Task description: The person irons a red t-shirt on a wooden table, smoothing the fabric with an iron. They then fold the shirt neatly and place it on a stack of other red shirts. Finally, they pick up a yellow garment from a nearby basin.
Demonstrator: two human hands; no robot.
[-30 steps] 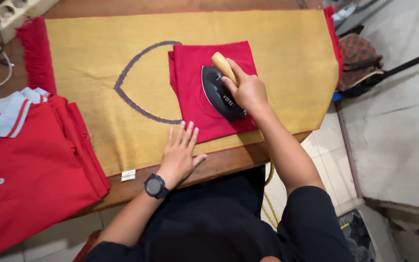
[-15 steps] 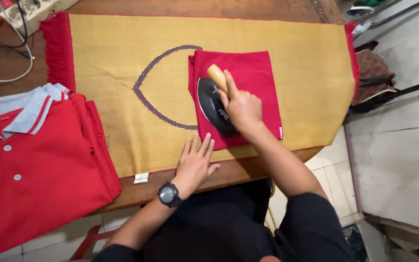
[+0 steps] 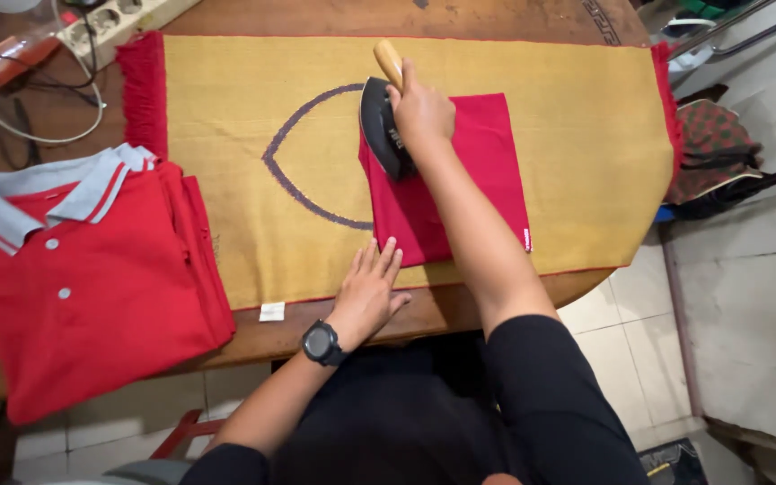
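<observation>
Head camera looks down on a wooden table (image 3: pixel 460 18) covered by a yellow mat (image 3: pixel 586 135) with red fringe at its left and right ends and a dark curved outline drawn on it. The right hand (image 3: pixel 419 112) is closed around the wooden handle of a dark clothes iron (image 3: pixel 381 126), which sits on the far left edge of a folded red cloth (image 3: pixel 487 171) lying near the middle of the mat. The left hand (image 3: pixel 368 289) is open, fingers spread flat, pressing on the near edge of the mat just beside the cloth's near left corner; a black wristwatch (image 3: pixel 321 342) is on that wrist. At the left, a folded red polo shirt (image 3: pixel 83 296) with a grey collar lies on the table, overlapping the mat's left edge. A white power strip (image 3: pixel 110 22) and cables lie at the far left corner.
</observation>
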